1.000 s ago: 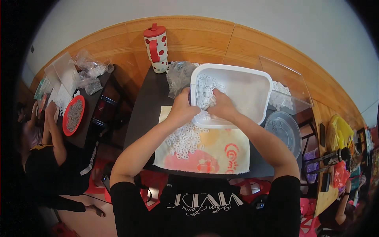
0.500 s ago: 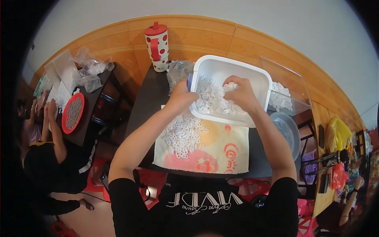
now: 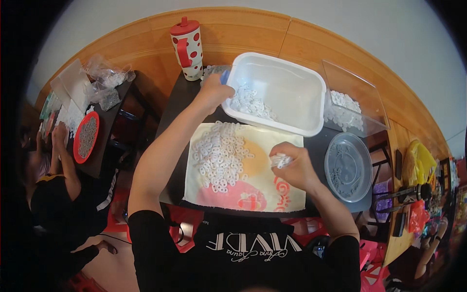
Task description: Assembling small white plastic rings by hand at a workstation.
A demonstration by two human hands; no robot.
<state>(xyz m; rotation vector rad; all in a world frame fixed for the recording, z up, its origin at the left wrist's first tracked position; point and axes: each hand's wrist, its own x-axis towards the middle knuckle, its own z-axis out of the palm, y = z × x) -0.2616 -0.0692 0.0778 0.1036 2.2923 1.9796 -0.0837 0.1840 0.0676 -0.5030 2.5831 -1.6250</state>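
My left hand (image 3: pixel 214 95) is closed around the left end of a white plastic basin (image 3: pixel 311 127), beside a bit of blue at its rim. Inside the basin, small white plastic pieces (image 3: pixel 252 104) with holes lie gathered toward the lower left. My right hand (image 3: pixel 297 168) is off the basin, above the right side of a yellow-and-pink patterned cloth (image 3: pixel 228 195). Its fingers are closed on a handful of white plastic pieces (image 3: pixel 280 160). A spread pile of the same white pieces (image 3: pixel 219 151) covers the left part of the cloth.
A spotted tumbler (image 3: pixel 188 51) with a red lid stands at the back left. To the right are a clear bin (image 3: pixel 357 90) of white pieces and a round clear tray (image 3: pixel 348 170) with small grey bits. At the left table, another person's hands work near a red bowl (image 3: pixel 97 134).
My right hand has come out of the basin, moving down over the cloth with a handful of pieces. Fewer pieces show in the basin, which has shifted slightly left and away.
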